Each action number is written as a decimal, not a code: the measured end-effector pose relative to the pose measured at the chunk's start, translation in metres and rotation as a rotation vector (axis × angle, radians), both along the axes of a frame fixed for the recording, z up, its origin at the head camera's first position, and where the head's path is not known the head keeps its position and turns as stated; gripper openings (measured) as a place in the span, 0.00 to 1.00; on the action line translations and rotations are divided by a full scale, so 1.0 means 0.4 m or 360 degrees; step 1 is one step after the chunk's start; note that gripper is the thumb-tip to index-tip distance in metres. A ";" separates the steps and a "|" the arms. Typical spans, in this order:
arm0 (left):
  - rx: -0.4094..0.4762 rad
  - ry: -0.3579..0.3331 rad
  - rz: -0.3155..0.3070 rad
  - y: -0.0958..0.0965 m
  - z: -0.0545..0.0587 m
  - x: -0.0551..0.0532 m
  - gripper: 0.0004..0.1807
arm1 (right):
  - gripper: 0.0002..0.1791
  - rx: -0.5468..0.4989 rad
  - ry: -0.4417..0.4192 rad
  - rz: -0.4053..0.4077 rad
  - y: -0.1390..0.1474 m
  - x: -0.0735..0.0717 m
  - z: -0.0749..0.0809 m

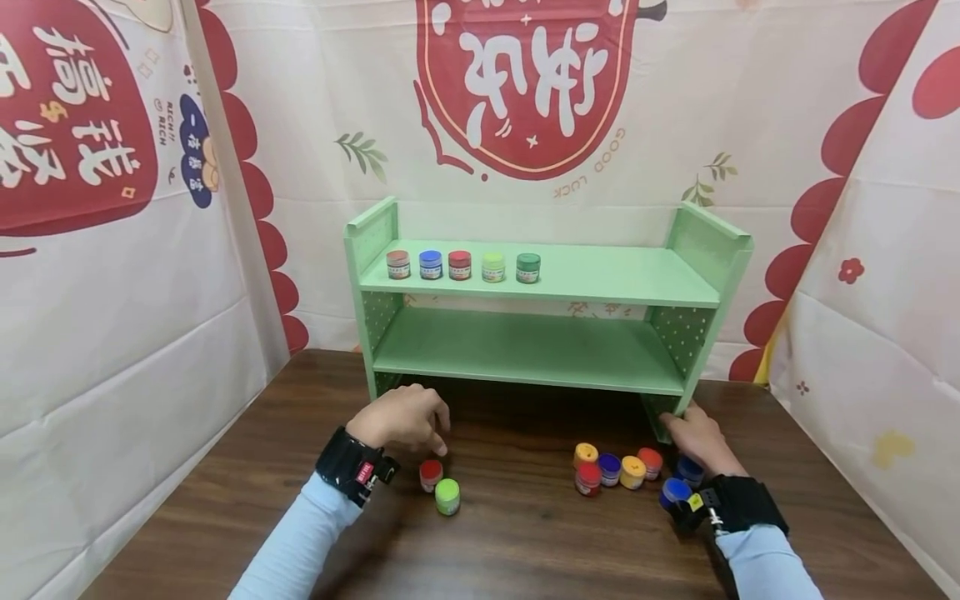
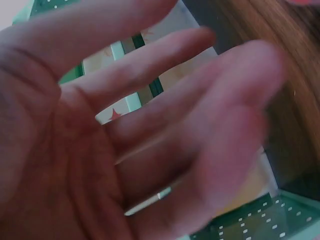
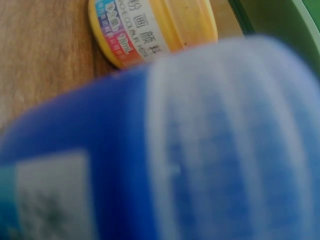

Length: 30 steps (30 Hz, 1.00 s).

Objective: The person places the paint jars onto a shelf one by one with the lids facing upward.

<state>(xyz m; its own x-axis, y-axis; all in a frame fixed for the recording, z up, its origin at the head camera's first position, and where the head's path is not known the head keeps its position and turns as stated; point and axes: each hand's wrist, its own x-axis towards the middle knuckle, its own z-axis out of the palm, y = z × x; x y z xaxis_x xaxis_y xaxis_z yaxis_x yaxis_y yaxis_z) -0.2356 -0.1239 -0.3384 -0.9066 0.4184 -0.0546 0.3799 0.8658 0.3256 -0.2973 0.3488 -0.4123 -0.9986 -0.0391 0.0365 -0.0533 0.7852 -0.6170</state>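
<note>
My left hand [image 1: 405,417] hovers over the table beside a red-lidded paint jar [image 1: 431,475] and a light green paint jar [image 1: 447,497]. Its fingers bend loosely around nothing, as the left wrist view also shows the bare palm [image 2: 75,150]. At the lower right end of the green shelf [image 1: 525,379], my right hand [image 1: 701,440] grips the side panel, thumb on the inner face. Below that hand stand two blue paint jars [image 1: 675,492]. One blue jar [image 3: 120,150], blurred, fills much of the right wrist view and hides the hand there.
Several paint jars [image 1: 633,472] with orange, red, blue and yellow lids cluster left of my right hand. On the shelf's upper board, several jars [image 1: 460,265] stand in a row toward the left. Printed cloth [image 1: 315,233] hangs behind and at both sides of the wooden table [image 1: 517,550].
</note>
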 end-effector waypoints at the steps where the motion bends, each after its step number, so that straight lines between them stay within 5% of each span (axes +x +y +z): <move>1: -0.0004 -0.0051 0.0017 -0.003 0.001 0.000 0.15 | 0.31 0.0000 -0.0001 -0.0001 0.001 -0.001 -0.001; 5: -0.0005 -0.0211 0.0083 -0.010 -0.001 0.002 0.16 | 0.29 0.0009 -0.0002 -0.0001 0.004 -0.002 -0.005; 10: -0.0022 -0.0281 0.0122 -0.009 -0.009 0.001 0.16 | 0.31 0.0024 -0.0020 -0.0003 0.003 -0.002 -0.001; 30: -0.0119 -0.0341 0.0124 0.002 -0.025 0.003 0.13 | 0.31 0.0002 -0.0039 -0.0011 -0.003 -0.005 0.005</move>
